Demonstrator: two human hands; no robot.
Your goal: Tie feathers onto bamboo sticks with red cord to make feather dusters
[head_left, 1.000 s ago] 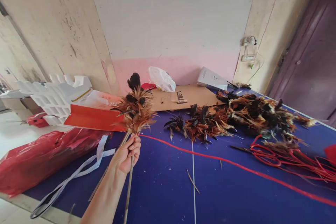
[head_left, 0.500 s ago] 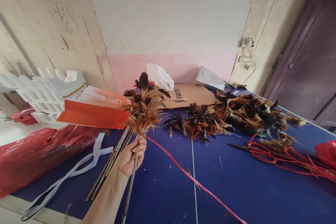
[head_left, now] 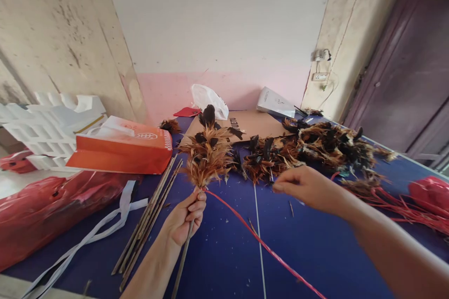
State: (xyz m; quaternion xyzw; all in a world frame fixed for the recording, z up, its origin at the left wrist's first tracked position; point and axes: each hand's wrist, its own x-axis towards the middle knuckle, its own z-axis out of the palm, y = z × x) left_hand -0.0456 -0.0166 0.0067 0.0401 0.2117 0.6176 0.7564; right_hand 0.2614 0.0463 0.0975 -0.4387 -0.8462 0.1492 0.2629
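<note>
The feather duster (head_left: pixel 207 159) stands upright above the middle of the blue surface (head_left: pixel 224 252), its stick clenched in the left hand (head_left: pixel 185 218), with a red string (head_left: pixel 261 245) trailing from its base to the near right. The right hand (head_left: pixel 308 188) hovers by the pile of feathers (head_left: pixel 326 147), fingers (head_left: pixel 280 187) pinched together, whether on anything I cannot tell; loose sticks (head_left: pixel 149 226) lie to the left.
</note>
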